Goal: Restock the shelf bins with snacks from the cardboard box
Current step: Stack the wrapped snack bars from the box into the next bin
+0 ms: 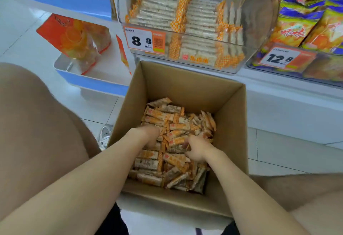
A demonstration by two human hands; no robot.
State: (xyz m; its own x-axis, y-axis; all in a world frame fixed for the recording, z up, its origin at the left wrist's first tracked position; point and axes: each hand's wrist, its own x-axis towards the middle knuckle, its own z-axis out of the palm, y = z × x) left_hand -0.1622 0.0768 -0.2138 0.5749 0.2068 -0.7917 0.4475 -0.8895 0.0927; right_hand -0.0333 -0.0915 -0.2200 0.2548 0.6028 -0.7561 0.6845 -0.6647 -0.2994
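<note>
Cardboard box (232,123) stands open on the floor, between the person's knees. Loose snack bars (167,162) in orange-and-white wrappers cover its bottom in a jumbled heap.

Both hands are inside the box:
- Left hand (146,134): on the left part of the heap, fingertips sunk among the bars. Blurred, so the grip cannot be told.
- Right hand (197,150): near the middle of the heap, fingers curled around a few bars.

Directly behind the box sits a clear bin (232,68) with the same bars packed on edge in 2 neat rows. Price tag "8.8" (143,40) is on its front left. Behind and right of the box, a second bin (315,72) tagged "12.8" (280,57) holds purple-and-yellow bags (297,23). Behind and left of the box, an orange bag (74,36) stands on a blue-and-white shelf (92,83). A white shoe (105,135) shows just left of the box
</note>
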